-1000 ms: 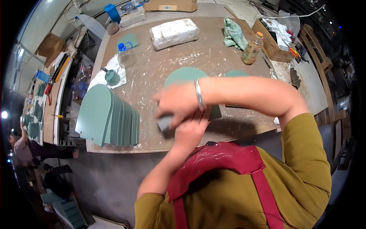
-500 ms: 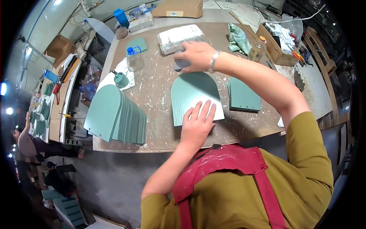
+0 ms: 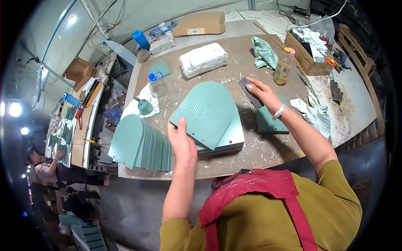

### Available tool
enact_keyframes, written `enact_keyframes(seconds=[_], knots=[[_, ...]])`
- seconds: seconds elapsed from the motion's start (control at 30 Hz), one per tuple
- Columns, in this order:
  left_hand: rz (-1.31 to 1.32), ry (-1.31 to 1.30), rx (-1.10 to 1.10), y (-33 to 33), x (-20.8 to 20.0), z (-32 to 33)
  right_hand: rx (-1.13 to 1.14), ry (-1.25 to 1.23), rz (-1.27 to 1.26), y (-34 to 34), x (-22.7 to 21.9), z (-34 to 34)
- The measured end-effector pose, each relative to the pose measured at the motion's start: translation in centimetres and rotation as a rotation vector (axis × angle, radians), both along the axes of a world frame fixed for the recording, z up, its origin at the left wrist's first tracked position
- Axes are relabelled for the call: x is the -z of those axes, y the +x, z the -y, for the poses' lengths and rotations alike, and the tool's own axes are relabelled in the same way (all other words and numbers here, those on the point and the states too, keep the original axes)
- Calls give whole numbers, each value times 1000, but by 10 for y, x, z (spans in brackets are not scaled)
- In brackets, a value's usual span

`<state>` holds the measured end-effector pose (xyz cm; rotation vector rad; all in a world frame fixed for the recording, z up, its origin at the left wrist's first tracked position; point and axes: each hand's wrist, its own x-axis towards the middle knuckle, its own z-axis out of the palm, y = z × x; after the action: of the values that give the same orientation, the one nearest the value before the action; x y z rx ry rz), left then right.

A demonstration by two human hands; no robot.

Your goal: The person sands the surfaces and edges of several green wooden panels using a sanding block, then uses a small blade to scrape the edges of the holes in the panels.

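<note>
My left hand [image 3: 182, 144] grips the lower left edge of a green arched panel [image 3: 206, 109] with small holes near its straight edge. That panel is tilted over a stack of like panels [image 3: 235, 136], turned out of line with it. In my right hand [image 3: 264, 97] is a dark grey sanding block [image 3: 250, 93], held clear of the panel's right side. Below that hand lies a smaller pile of green panels [image 3: 268, 121], partly covered by it. To the left, a fanned row of arched panels [image 3: 140, 144] leans together on the worktable [image 3: 176, 167].
A white wrapped bundle [image 3: 204, 60] lies beyond the panels. Around it are a clear jug with a blue cap [image 3: 158, 87], a small green pot [image 3: 144, 107], a green rag [image 3: 264, 52], an amber bottle [image 3: 283, 69] and a wooden box [image 3: 305, 54]. Another person [image 3: 54, 167] works at the far left.
My left hand has gone from lying flat on the panel to gripping its edge, lifting and turning it. My right hand has brought the sanding block nearer and to the right.
</note>
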<state>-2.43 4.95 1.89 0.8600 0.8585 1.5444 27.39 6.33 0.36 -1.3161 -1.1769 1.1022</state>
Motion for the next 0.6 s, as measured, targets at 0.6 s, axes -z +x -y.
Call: enact_keyframes(seconds=[0.6], knots=[[-1515, 871, 160, 18, 47, 52, -517, 615, 1145, -74, -26, -23]])
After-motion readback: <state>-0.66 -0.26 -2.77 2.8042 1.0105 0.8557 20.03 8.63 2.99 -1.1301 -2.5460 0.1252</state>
